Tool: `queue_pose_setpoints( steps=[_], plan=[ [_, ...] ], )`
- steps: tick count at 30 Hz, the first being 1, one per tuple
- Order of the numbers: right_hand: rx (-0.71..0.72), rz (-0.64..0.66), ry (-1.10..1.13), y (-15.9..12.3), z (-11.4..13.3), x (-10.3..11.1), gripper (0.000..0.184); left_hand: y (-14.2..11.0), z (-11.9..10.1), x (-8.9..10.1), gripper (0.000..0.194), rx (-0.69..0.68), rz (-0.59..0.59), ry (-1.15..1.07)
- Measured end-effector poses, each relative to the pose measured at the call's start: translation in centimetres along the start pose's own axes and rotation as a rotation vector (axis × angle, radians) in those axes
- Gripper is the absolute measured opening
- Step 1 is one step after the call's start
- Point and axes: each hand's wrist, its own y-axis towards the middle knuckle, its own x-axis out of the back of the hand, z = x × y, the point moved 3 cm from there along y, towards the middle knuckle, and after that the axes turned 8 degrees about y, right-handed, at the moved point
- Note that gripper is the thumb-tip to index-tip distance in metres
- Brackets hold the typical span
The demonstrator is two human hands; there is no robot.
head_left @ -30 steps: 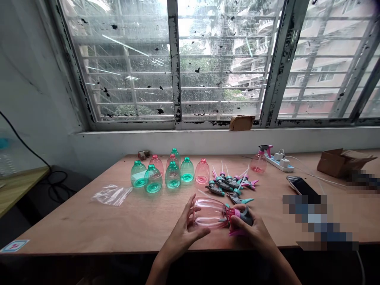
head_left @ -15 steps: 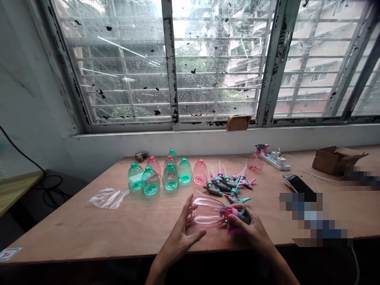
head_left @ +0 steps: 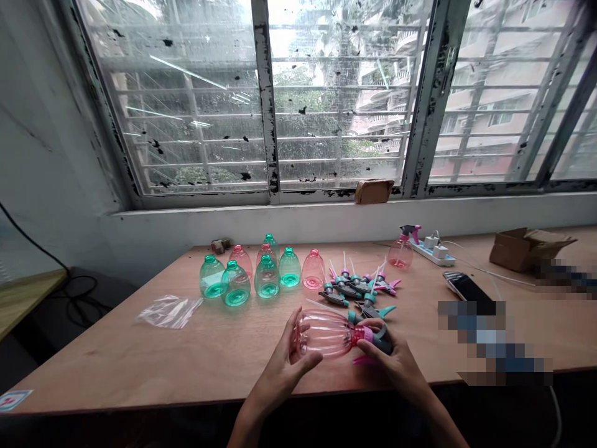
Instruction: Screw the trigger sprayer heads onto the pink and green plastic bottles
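Sideways, ribbed translucent pink bottle (head_left: 324,334).

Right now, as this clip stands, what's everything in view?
Held spray bottle: one, pink, between the hands
Open bottles: five green, three pink, left rear
Spray heads: several, grey with teal or pink, mid-table
Standing sprayer: one, pink, rear
Plastic bag: one, clear, left
Power strip: one, white, right rear
Phone: one, dark, right
Carton: one, brown, far right
Cardboard piece: one, brown, sill
Table: one, brown, below
Window: one, grey-framed, behind
Pixelated patches: two, right
Hands: left at bottle base, right at spray head
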Motion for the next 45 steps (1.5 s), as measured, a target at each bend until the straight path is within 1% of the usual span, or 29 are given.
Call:
queue_pose_setpoints(
  steps=[2,3,6,8,10,13,16,19,22,24,26,28,31,32,34,36,37,40,42,45],
  plan=[
    [0.000,-0.005,0.019,-0.1,0.0,0.0,0.034,0.1,0.2,0.0,0.105,-0.028,0.044,-0.020],
    [-0.012,0.006,0.032,-0.1,0.0,0.0,0.035,0.2,0.3,0.0,0.105,-0.041,0.057,-0.031],
    [-0.050,0.050,0.056,-0.1,0.0,-0.3,0.037,0.3,0.4,0.0,0.096,-0.028,0.025,-0.033],
    [-0.058,0.053,0.062,0.0,0.1,-0.4,0.038,0.3,0.2,0.0,0.099,0.005,-0.005,-0.023],
    [-0.060,0.033,0.072,0.0,0.2,-0.4,0.038,0.1,-0.1,-0.1,0.107,0.007,0.006,-0.023],
    [-0.068,0.015,0.093,0.0,0.2,-0.3,0.039,-0.1,-0.6,-0.3,0.107,-0.015,0.033,0.026],
    [-0.083,0.016,0.109,0.0,0.0,-0.3,0.039,-0.1,-0.6,-0.3,0.108,-0.005,0.031,0.054],
    [-0.102,0.080,0.113,-0.1,0.0,-0.5,0.039,0.1,-0.1,-0.1,0.100,0.008,-0.011,0.002],
    [-0.121,0.138,0.118,-0.1,0.2,-0.7,0.037,0.2,0.3,0.1,0.104,-0.003,-0.007,0.015],
    [-0.118,0.127,0.116,-0.1,0.3,-0.7,0.037,0.2,0.3,0.1,0.107,-0.045,0.000,0.069],
    [-0.105,0.108,0.118,0.0,0.3,-0.6,0.038,0.1,0.2,0.1,0.104,-0.074,-0.011,0.100],
    [-0.100,0.092,0.132,0.0,0.2,-0.5,0.040,0.0,0.0,0.0,0.106,-0.055,0.001,0.104],
    [-0.105,0.059,0.154,0.0,0.1,-0.4,0.045,0.1,0.0,-0.2,0.117,-0.005,0.021,0.081],
    [-0.106,0.050,0.158,0.0,0.1,-0.3,0.046,0.1,0.1,-0.1,0.118,0.002,0.016,0.060],
    [-0.105,0.051,0.163,0.0,0.0,-0.3,0.046,0.2,0.3,0.0,0.108,0.017,0.003,0.015],
    [-0.103,0.058,0.161,0.0,0.0,-0.4,0.045,0.3,0.5,0.1,0.095,0.035,0.014,-0.008],
    [-0.101,0.051,0.161,0.1,0.0,-0.3,0.045,0.3,0.6,0.1,0.092,0.036,0.025,-0.010],
    [-0.093,0.006,0.176,0.1,-0.1,-0.3,0.045,0.1,0.4,0.1,0.096,-0.012,0.042,0.009],
    [-0.091,0.001,0.198,0.1,-0.2,-0.3,0.044,0.0,0.2,0.1,0.099,-0.056,0.034,0.041],
    [-0.087,0.006,0.222,0.1,-0.2,-0.5,0.043,0.0,0.2,0.0,0.104,-0.043,0.017,0.029]
  ],
)
